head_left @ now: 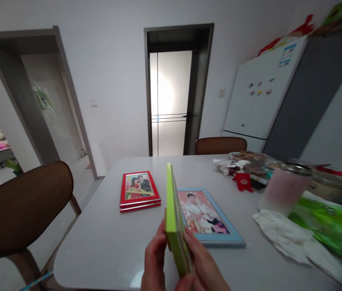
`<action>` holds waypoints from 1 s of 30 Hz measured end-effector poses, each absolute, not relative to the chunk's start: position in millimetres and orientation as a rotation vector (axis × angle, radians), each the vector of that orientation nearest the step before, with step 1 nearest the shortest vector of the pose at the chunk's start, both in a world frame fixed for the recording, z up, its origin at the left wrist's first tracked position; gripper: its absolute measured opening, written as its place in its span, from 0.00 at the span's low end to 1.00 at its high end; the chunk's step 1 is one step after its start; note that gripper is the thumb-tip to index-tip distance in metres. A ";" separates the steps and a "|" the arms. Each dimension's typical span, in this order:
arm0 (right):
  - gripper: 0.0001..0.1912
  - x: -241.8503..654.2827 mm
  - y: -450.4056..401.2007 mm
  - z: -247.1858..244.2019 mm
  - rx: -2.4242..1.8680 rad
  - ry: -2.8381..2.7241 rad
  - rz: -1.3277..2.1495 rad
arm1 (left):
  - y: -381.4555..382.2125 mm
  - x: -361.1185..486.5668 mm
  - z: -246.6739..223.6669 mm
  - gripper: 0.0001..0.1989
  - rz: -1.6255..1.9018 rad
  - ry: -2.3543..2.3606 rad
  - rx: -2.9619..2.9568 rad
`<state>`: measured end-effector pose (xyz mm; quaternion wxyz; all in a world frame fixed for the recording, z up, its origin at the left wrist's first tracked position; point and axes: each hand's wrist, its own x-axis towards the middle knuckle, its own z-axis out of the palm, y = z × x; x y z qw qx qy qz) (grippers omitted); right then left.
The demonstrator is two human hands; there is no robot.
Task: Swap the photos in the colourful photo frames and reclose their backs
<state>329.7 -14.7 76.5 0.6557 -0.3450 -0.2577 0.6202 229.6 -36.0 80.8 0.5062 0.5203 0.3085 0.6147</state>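
In the head view, we hold a lime-green picture frame (170,202) upright and nearly edge-on, in front of us over the near part of a glossy white table (107,246). Our left hand (155,256) is closed on its left face and our right hand (201,256) on its right side, so the frame is clamped between the 2 hands. We cannot tell whether its lower edge touches the tabletop.

Just right of it and partly behind it, a light-blue picture frame (222,242) lies flat, its pink-and-white picture facing up. To the left, 2 red picture frames (140,201) lie stacked, and the top print shows 2 people.

Along the table's right side we see a pink-and-white tumbler (284,190) with a metal rim, a crumpled white cloth (283,234), a green plastic bag (325,222) and, farther back, a small red packet (243,182). A brown chair (28,202) stands at the left, and another chair back (221,145) shows beyond the far edge. Behind stand a frosted-glass door (172,89) and a white refrigerator (246,107) with several magnets on its front.
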 end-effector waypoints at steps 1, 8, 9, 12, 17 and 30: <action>0.20 348.2 -9.7 79.1 -0.864 -0.607 1.332 | -30.6 232.6 87.6 0.31 1.475 0.734 1.231; 0.23 480.6 39.8 76.6 -1.665 -1.070 0.709 | 21.4 266.5 76.2 0.27 1.220 0.734 1.316; 0.23 489.9 44.1 74.0 -1.706 -1.102 0.662 | 26.3 272.0 67.5 0.26 1.179 0.808 1.408; 0.21 504.5 52.2 64.1 -1.768 -1.154 0.598 | 33.5 282.2 46.2 0.24 1.086 1.013 1.627; 0.22 513.3 62.1 51.0 -1.883 -1.253 0.459 | 32.7 277.9 36.5 0.24 1.015 1.143 1.804; 0.17 371.2 19.5 69.9 -1.423 -1.797 0.363 | 132.9 172.6 67.0 0.19 0.857 1.653 2.384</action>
